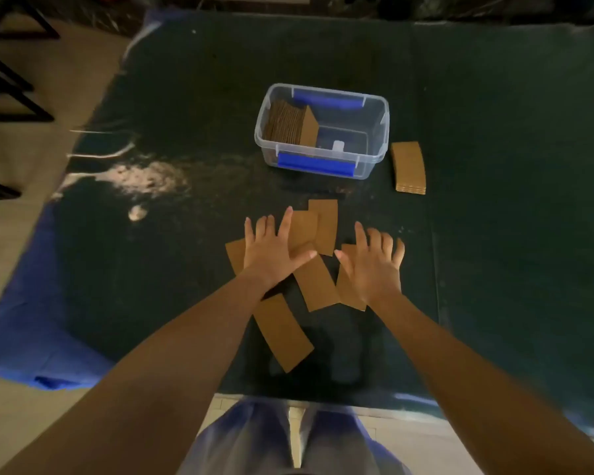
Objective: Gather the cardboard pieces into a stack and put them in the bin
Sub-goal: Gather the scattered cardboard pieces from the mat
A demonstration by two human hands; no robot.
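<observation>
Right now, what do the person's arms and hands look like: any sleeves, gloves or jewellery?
Both forearms are bare up to the frame edge, no sleeves showing. The left hand and right hand wear no gloves; no rings, watch or bands are visible in this dim, slightly blurred view.

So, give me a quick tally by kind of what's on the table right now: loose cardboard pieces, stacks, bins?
Loose cardboard pieces near the hands: 6 visible, e.g.
Cardboard stacks: 2, one beside the bin, one inside it
Bins: 1
Total: 9
</observation>
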